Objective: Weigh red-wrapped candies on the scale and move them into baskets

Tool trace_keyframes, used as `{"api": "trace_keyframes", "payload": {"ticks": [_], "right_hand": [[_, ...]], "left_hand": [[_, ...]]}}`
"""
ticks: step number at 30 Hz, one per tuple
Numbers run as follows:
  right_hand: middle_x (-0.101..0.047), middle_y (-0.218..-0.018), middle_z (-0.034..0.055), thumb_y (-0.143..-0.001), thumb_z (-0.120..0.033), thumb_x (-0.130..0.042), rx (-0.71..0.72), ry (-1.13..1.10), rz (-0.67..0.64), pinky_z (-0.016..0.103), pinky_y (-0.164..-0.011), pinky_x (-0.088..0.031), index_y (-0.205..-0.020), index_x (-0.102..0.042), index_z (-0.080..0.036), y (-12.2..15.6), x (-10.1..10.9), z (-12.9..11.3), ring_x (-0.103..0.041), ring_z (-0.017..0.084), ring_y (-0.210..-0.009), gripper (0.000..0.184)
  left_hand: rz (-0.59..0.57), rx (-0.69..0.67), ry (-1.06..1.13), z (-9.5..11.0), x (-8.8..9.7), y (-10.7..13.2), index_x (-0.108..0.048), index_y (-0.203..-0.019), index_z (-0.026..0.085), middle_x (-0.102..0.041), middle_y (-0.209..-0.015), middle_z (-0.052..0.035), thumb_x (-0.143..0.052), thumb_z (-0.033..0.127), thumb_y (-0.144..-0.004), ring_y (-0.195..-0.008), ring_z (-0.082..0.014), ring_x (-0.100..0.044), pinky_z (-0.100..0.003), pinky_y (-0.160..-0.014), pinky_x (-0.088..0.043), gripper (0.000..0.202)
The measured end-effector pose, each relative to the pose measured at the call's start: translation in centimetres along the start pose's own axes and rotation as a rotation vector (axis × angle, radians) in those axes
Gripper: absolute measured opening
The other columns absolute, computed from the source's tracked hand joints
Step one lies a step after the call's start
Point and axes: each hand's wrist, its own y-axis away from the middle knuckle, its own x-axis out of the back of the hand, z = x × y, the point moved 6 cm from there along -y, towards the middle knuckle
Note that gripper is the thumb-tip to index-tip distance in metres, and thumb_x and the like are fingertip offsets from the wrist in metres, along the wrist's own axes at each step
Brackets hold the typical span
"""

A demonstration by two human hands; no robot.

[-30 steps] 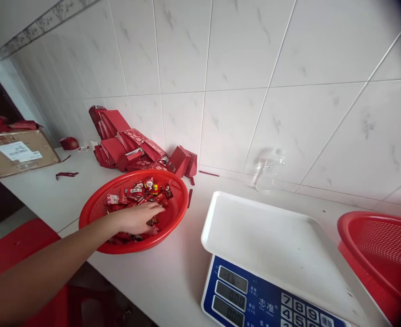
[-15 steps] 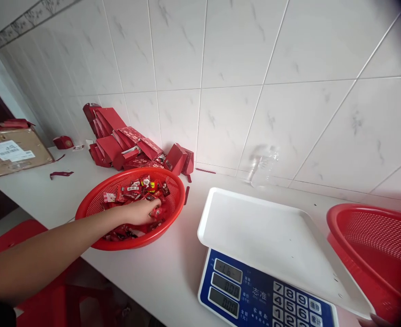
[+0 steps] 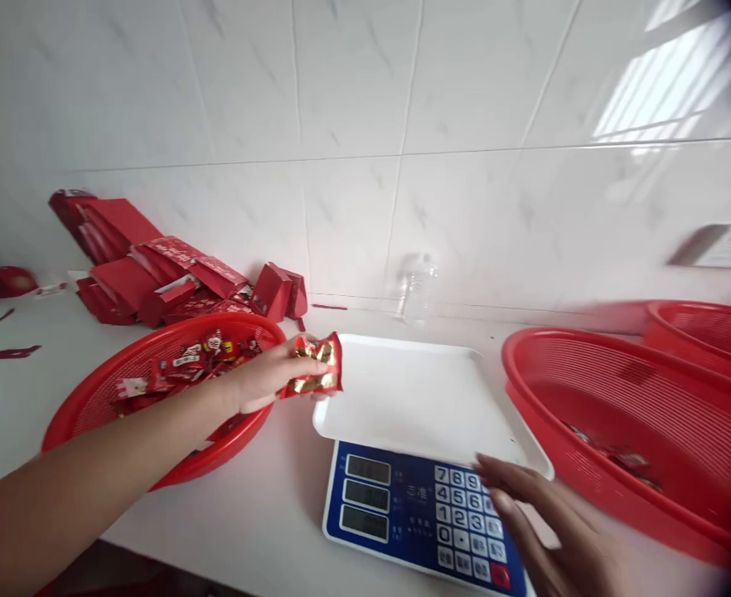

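My left hand (image 3: 272, 375) is closed on a red and gold wrapped candy (image 3: 316, 365), between the left basket and the scale. Below and behind that hand, the red plastic basket (image 3: 67, 423) holds a heap of small wrapped candies (image 3: 185, 361). The white pan (image 3: 409, 398) of a blue electronic scale (image 3: 403, 497) has nothing large on it. Over the right side of the scale's keypad is my right hand (image 3: 552, 522), with thumb and fingers apart and nothing between them. The scale's display digits are too dim to read.
Red folded paper boxes (image 3: 160, 274) are piled against the tiled wall. A clear plastic bottle (image 3: 420, 290) stands behind the scale. To the right is another red basket (image 3: 620, 414) with a few candies at its bottom, and a further red basket (image 3: 714, 327) is behind it.
My left hand has come up out of the basket with a candy and moved right toward the pan. My right hand has come into view over the keypad. The view has turned right.
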Motion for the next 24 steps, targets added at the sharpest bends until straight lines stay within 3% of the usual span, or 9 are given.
{"api": "trace_keyframes", "payload": {"ticks": [5, 9, 12, 16, 20, 24], "right_hand": [[-0.072, -0.093, 0.0071, -0.096, -0.044, -0.049, -0.083, -0.139, -0.057, 0.024, -0.063, -0.058, -0.113, -0.064, -0.02, -2.3, -1.6, -2.5, -0.069, 0.018, -0.077, 0.033], [-0.07, -0.089, 0.0059, -0.095, -0.051, -0.049, -0.232, -0.376, -0.18, 0.029, -0.07, -0.055, -0.103, -0.064, -0.019, -2.2, -3.0, -2.4, -0.066, 0.021, -0.08, 0.036], [-0.068, -0.081, 0.0055, -0.092, -0.053, -0.053, -0.358, -0.453, -0.15, 0.031, -0.069, -0.054, -0.095, -0.064, -0.018, -1.7, -3.0, -1.5, -0.066, 0.022, -0.078, 0.037], [-0.07, -0.088, 0.009, -0.089, -0.053, -0.057, -0.433, -0.612, -0.067, 0.034, -0.073, -0.054, -0.097, -0.066, -0.017, -1.6, -2.7, -0.7, -0.066, 0.024, -0.082, 0.038], [-0.07, -0.092, 0.0088, -0.087, -0.051, -0.062, -0.417, -0.752, -0.092, 0.033, -0.073, -0.055, -0.101, -0.066, -0.018, -1.8, -2.9, -1.2, -0.066, 0.023, -0.082, 0.036], [-0.071, -0.091, 0.0057, -0.084, -0.046, -0.067, -0.367, -0.752, -0.149, 0.033, -0.076, -0.056, -0.105, -0.066, -0.021, -1.9, -3.0, -2.0, -0.067, 0.022, -0.085, 0.033]], "left_hand": [[-0.415, -0.028, -0.048, -0.6, -9.2, -0.8, -0.061, -0.098, 0.017, -0.067, -0.093, -0.0041, -0.075, 0.043, -0.078, -0.09, -0.0183, -0.065, -0.036, -0.088, -0.049, 0.036], [-0.57, -0.086, -0.094, -0.9, -13.3, -0.4, -0.062, -0.105, 0.017, -0.065, -0.102, -0.0066, -0.065, 0.054, -0.083, -0.097, -0.0204, -0.061, -0.037, -0.089, -0.048, 0.043], [-0.513, -0.121, -0.156, -1.0, -13.8, -0.6, -0.058, -0.107, 0.018, -0.064, -0.096, -0.0055, -0.062, 0.054, -0.084, -0.09, -0.0195, -0.061, -0.036, -0.081, -0.05, 0.043], [-0.453, -0.115, -0.26, -1.1, -13.5, -0.6, -0.058, -0.106, 0.019, -0.062, -0.087, -0.0017, -0.072, 0.036, -0.08, -0.08, -0.0166, -0.059, -0.032, -0.073, -0.049, 0.034], [-0.419, -0.072, -0.278, -1.6, -13.2, -0.5, -0.061, -0.093, 0.016, -0.057, -0.075, 0.0012, -0.065, 0.029, -0.083, -0.065, -0.0124, -0.052, -0.028, -0.063, -0.047, 0.017], [-0.397, -0.118, -0.253, -1.9, -12.9, -0.1, -0.061, -0.096, 0.018, -0.061, -0.081, -0.0004, -0.061, 0.028, -0.085, -0.07, -0.013, -0.054, -0.029, -0.066, -0.047, 0.015]]}}
